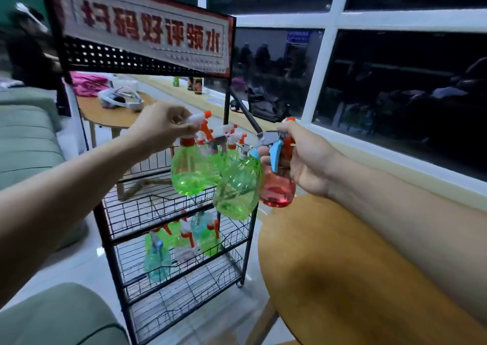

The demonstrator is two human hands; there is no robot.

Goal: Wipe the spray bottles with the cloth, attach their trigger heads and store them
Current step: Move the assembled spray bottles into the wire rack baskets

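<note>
Fingers (pixel 189 128) of the left hand (pixel 160 126) were clamped round the white trigger head (pixel 198 119) of a green spray bottle (pixel 188 172), which hung upright over the top basket. The right hand (pixel 300 157) had its fingers (pixel 264 151) curled round the neck of a red spray bottle (pixel 276 189) with a blue trigger (pixel 276 155). A larger green bottle (pixel 238 186) hung tilted and touching the red one, its grey head (pixel 264 136) at those same fingers; whether they gripped it too could not be told.

Behind stood a dark window (pixel 395 86), a green sofa (pixel 26 139) on the left, and a round wooden table (pixel 342 278) under the right forearm. A black wire rack (pixel 113 228) carried a sign with red characters (pixel 147 28). More green bottles (pixel 220 157) stood in its top basket, and green and blue ones (pixel 181 236) crowded a lower basket.
</note>
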